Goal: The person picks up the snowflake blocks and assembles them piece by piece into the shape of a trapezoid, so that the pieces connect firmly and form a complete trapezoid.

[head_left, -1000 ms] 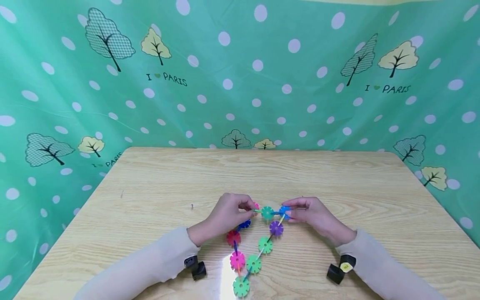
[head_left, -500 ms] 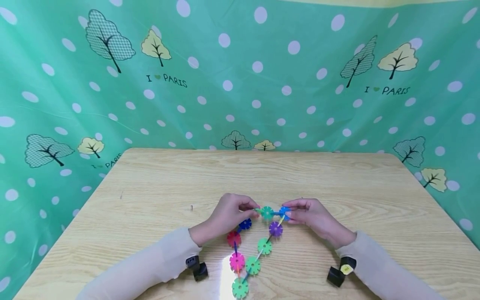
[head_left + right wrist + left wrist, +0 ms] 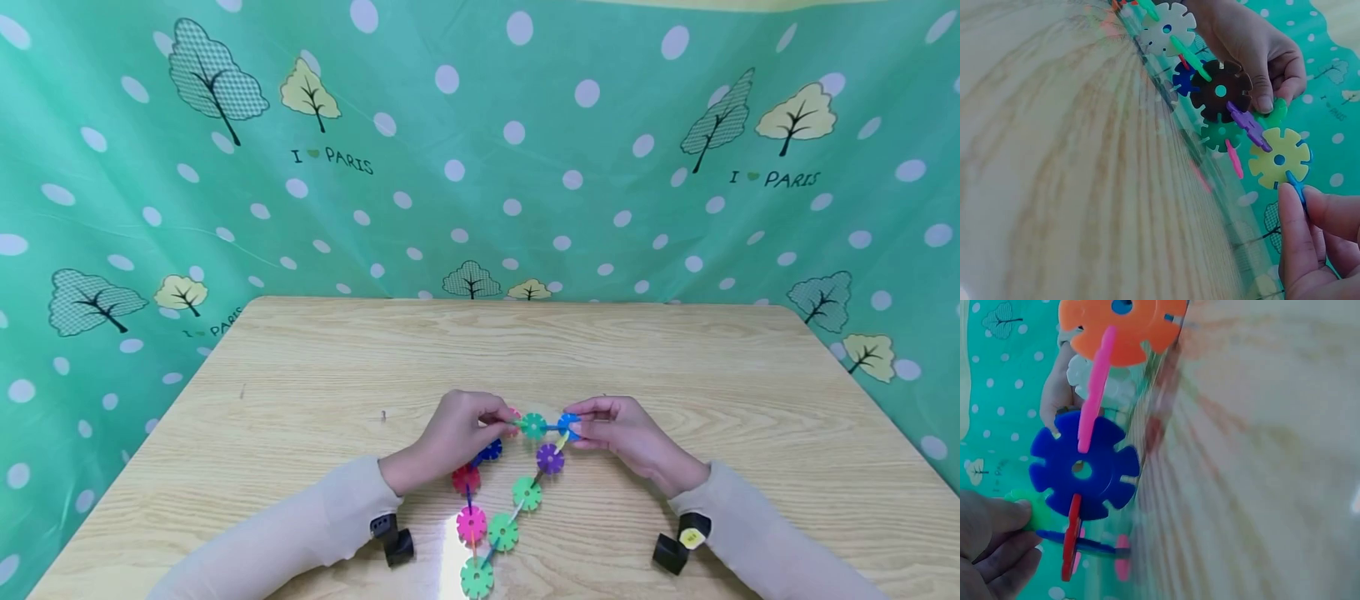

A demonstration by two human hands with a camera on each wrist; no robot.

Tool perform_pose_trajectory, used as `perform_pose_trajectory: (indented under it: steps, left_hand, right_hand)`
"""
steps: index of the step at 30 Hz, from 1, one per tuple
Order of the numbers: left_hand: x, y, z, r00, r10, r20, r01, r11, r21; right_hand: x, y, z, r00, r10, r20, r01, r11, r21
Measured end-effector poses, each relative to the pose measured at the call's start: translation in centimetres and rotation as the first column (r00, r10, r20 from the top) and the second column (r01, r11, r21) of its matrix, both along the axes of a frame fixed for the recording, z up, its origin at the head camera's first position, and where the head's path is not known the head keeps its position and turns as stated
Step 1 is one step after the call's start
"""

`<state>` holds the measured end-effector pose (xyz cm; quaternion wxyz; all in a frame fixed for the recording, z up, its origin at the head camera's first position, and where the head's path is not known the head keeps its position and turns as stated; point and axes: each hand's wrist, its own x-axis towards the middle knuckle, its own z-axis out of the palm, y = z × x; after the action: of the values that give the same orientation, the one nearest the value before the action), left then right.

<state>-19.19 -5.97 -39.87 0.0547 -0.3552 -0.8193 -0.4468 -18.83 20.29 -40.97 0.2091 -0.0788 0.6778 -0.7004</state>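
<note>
A closed loop of slotted plastic snowflake discs in many colours lies near the front middle of the wooden table. My left hand [image 3: 459, 433] pinches a light green disc [image 3: 1038, 511] at the loop's far left corner. At the far right corner, my right hand [image 3: 630, 433] pinches a blue disc [image 3: 569, 426] between thumb and fingers. A teal-green disc [image 3: 534, 426] spans the gap between both hands. Down the right side run a purple disc [image 3: 551, 458] and several green ones; a yellow disc [image 3: 1266, 164] shows beside my right fingertips. A dark blue disc [image 3: 1066, 453] hangs near my left hand.
The wooden table [image 3: 337, 350] reaches back to a green spotted curtain [image 3: 480, 150] with printed trees. Bright glare [image 3: 452, 558] falls on the table beside the loop's near end. Black wrist cameras sit on both sleeves.
Both hands keep their pinches almost in place. The loop's near end has drifted slightly left and nearer. A pink disc behind the left fingertips went out of sight and shows again.
</note>
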Motion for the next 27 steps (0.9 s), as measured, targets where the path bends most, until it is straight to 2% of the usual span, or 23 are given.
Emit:
perform_pose_trajectory:
  steps: [7, 15, 21, 27]
  left_hand:
    - [0.1, 0.0, -0.4, 1.0, -0.002, 0.001, 0.002, 1.0, 0.013]
    - [0.0, 0.0, -0.3, 1.0, 0.006, -0.006, -0.005, 1.0, 0.027]
    - [-0.1, -0.2, -0.1, 0.999, 0.025, 0.025, -0.026, 0.999, 0.023]
    - [-0.2, -0.3, 0.0, 0.999, 0.015, 0.031, -0.015, 1.0, 0.014]
  right_hand:
    - [-0.1, 0.1, -0.2, 1.0, 0.011, -0.009, -0.011, 1.0, -0.001]
    - [-0.1, 0.0, 0.0, 1.0, 0.019, 0.003, -0.019, 1.0, 0.014]
    - [-0.6, -0.4, 0.3, 0.999, 0.016, -0.03, -0.012, 0.989, 0.146]
    - [-1.1, -1.3, 0.5, 0.998, 0.01, -0.07, 0.011, 0.956, 0.294]
